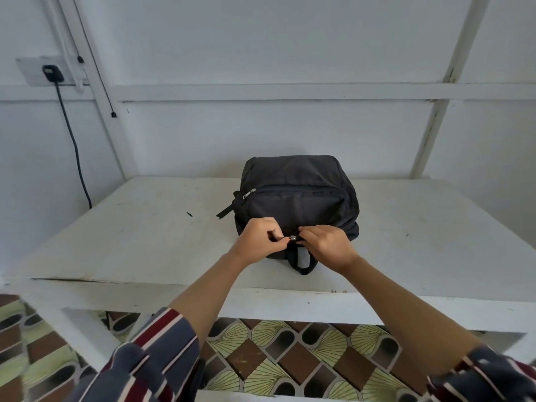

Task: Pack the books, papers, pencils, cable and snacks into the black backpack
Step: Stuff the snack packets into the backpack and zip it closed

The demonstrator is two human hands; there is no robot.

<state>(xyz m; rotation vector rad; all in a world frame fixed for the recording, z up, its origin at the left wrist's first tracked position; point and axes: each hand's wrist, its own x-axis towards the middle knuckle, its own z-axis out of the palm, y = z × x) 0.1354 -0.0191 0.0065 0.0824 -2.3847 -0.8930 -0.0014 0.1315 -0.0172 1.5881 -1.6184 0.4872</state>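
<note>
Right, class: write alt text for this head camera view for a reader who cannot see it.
Two hands work a zip pull on a black backpack lying on a white table: the left hand pinches it, the right hand grips the fabric beside it.

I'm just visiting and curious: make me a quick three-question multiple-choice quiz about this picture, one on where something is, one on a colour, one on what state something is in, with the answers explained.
1. Where does the backpack lie?
A. On the patterned floor
B. On the white table
C. Hung on the wall

2. What colour is the cable that runs down from the wall socket?
A. Red
B. Yellow
C. Black

3. What are the two hands doing?
A. Both work at a zipper pull on the near edge of the backpack
B. Both lie flat on the table
C. One lifts a book

Answers:
1 B: the backpack rests on the white tabletop, near its middle.
2 C: the cable is dark against the pale wall.
3 A: the left hand pinches the metal pull and the right hand grips the fabric beside it.
</note>
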